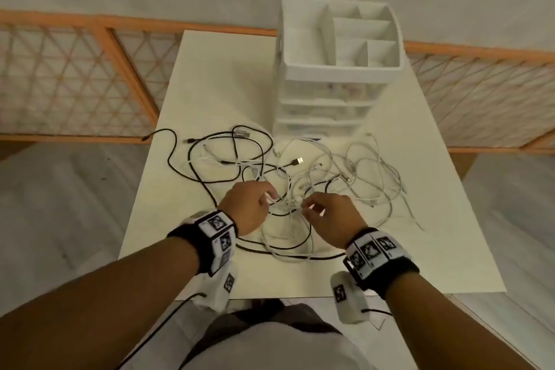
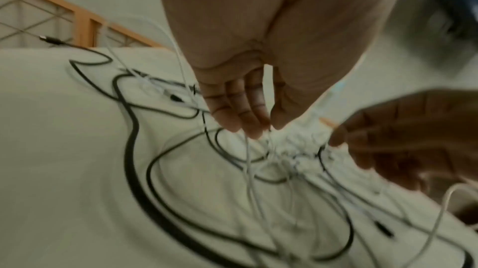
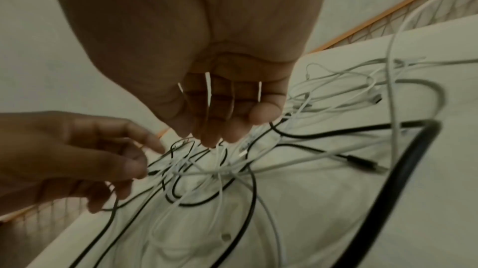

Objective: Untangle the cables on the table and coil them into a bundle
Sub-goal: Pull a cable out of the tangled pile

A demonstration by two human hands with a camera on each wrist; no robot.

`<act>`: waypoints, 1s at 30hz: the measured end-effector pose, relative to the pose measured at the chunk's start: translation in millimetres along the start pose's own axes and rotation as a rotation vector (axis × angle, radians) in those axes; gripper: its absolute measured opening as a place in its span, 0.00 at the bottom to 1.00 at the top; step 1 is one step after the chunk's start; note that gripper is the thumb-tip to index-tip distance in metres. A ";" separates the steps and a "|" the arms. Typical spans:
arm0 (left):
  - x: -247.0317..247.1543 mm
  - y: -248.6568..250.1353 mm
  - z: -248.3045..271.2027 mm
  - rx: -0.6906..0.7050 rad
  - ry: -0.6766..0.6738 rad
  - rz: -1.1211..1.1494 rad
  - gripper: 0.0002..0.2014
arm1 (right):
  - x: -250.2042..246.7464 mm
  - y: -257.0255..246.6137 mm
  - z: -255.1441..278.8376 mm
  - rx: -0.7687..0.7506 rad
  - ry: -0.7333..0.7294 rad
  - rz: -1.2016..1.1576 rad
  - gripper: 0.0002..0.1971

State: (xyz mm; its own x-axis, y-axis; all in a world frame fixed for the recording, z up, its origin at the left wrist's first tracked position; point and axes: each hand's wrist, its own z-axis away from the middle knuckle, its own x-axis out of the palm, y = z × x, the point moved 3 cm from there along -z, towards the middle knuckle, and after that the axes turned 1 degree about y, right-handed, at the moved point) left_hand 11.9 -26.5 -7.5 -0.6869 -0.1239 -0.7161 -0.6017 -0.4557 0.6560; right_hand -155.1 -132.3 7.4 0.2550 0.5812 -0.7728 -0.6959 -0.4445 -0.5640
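Observation:
A tangle of black cables [image 1: 192, 159] and white cables [image 1: 372, 177] lies spread over the middle of the white table [image 1: 420, 249]. Both hands hover over the knot [image 1: 289, 204] at its centre. My left hand [image 1: 270, 197] pinches a white cable [image 2: 248, 162] between thumb and fingertips [image 2: 254, 131], lifting strands off the table. My right hand [image 1: 306, 209] comes in from the right, its fingertips [image 3: 210, 139] closed on thin white strands [image 3: 220, 162] of the same knot. The right wrist view is blurred, so which strand it holds is unclear.
A white drawer organizer [image 1: 339, 69] with open top compartments stands at the back of the table. One black cable end [image 1: 147, 137] hangs over the left edge. An orange lattice fence [image 1: 75, 75] runs behind the table. A USB plug [image 1: 298, 160] lies near the drawers.

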 end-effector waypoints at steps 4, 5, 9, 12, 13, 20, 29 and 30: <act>32.2 -2.9 -4.8 -0.158 -0.171 -0.222 0.26 | 14.8 -10.2 -4.9 0.028 -0.064 0.061 0.12; 37.9 -5.0 -6.6 -0.172 -0.166 -0.244 0.24 | 17.2 -10.4 -5.2 0.023 -0.061 0.058 0.13; 32.1 8.5 -8.1 -0.109 -0.046 -0.279 0.10 | 16.3 -7.9 -1.3 -0.003 -0.024 0.021 0.20; -0.3 42.7 -10.5 0.033 0.029 -0.121 0.05 | 11.3 -0.4 -1.0 0.037 -0.023 0.022 0.16; -16.6 56.5 -10.2 0.089 0.090 -0.049 0.05 | 8.4 4.3 -1.9 0.065 -0.005 0.030 0.12; -113.2 103.1 -9.3 0.137 0.461 0.332 0.07 | -52.1 38.4 -15.2 0.294 0.167 -0.114 0.27; -52.1 22.1 -19.0 -0.193 0.081 0.104 0.11 | -201.5 -47.2 32.2 -0.306 0.771 -0.678 0.05; -49.4 17.5 -19.7 -0.223 0.055 0.107 0.11 | -202.0 -43.7 34.0 -0.312 0.775 -0.665 0.06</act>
State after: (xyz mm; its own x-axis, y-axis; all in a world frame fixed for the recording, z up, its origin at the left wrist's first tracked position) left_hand 43.4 -45.7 34.6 -0.7147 -0.2271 -0.6615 -0.4180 -0.6196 0.6643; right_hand -199.0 -207.1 198.0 0.9539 0.2282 -0.1950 -0.0854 -0.4165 -0.9051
